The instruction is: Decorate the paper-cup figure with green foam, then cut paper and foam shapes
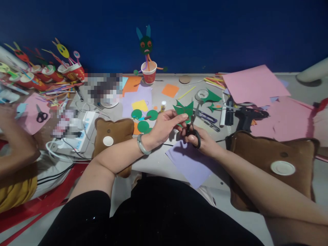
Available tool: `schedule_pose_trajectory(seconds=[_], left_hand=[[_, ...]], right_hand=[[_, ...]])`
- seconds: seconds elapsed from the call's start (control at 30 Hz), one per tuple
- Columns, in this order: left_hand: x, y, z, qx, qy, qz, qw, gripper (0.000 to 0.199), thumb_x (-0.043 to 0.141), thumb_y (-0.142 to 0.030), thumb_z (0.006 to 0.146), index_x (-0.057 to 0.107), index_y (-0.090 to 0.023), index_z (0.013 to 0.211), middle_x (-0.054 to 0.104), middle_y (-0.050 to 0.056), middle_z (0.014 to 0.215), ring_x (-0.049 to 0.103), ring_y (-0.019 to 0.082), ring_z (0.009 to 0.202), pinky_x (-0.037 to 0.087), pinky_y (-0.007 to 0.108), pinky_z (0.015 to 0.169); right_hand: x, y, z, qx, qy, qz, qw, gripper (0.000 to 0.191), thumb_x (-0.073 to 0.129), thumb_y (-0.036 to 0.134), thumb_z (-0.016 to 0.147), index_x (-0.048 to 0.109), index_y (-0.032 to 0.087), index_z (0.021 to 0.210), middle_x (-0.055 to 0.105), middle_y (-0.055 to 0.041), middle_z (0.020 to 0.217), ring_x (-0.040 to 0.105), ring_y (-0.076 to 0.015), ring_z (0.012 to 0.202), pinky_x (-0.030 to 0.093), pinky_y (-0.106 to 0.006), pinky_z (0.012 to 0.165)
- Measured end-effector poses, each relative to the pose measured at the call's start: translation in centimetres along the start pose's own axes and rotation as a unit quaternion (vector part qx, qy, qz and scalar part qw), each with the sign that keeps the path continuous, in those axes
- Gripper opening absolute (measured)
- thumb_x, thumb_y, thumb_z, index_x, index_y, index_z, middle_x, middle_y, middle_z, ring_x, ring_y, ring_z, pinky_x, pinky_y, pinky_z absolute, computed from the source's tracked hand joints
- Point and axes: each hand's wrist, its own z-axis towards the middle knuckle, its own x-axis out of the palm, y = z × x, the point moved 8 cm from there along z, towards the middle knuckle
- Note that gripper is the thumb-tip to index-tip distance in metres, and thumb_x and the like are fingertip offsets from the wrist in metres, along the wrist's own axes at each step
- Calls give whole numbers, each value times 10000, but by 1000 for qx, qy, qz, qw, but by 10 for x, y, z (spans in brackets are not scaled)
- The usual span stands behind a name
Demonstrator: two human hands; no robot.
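Note:
My left hand (167, 124), with a bangle at the wrist, pinches a jagged piece of green paper (185, 110). Black-handled scissors (196, 135) are gripped in my right hand (203, 141), their blades pointing up along the green paper's right edge. Whether the blades are biting into the paper I cannot tell. Green paper circles (143, 126) lie left of my left hand, near a glue stick (163, 106). Below both hands a purple sheet (193, 164) rests on the table. Green offcuts (213, 96) lie beyond the scissors.
A red cup with a green-headed paper figure (148, 71) stands at the back. Pink sheets (256, 85), a black glue gun (247, 118) and a brown cushion (271, 160) are on the right. At left are a power strip (85, 131) and another person's arm (15, 143).

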Motion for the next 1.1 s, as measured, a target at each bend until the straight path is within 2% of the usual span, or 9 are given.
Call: schedule_pose_trajectory(seconds=[0.23,0.5,0.87,1.1], left_hand=[[0,6,-3,0,-8,-34,999,581,970,-550,621,532,-176,697,685,-11,659,623,78,528,486,210,490],[0,11,-5,-17,-15,-39,999,471,926,-455,737,553,-168,709,707,1,686,648,78,547,504,201,524],[0,9,-3,0,-6,-50,999,480,933,-474,720,567,-165,711,702,-7,676,636,75,534,496,204,514],[0,11,-4,-12,-8,-40,999,433,891,-421,792,551,-166,711,703,-1,674,636,77,533,489,206,522]], right_hand=[[3,-2,-1,-3,-4,7,1000,690,605,908,792,557,220,795,535,-21,740,492,-188,690,432,-348,671],[4,-4,-2,-17,-13,16,1000,670,594,894,815,543,225,800,505,-25,729,468,-194,679,427,-361,657],[4,-5,-2,-15,-13,28,999,682,622,892,802,560,212,789,527,-13,713,483,-173,662,403,-339,645],[4,-9,-3,-8,-15,29,999,691,625,901,790,555,213,780,530,-12,714,481,-172,668,396,-336,646]])
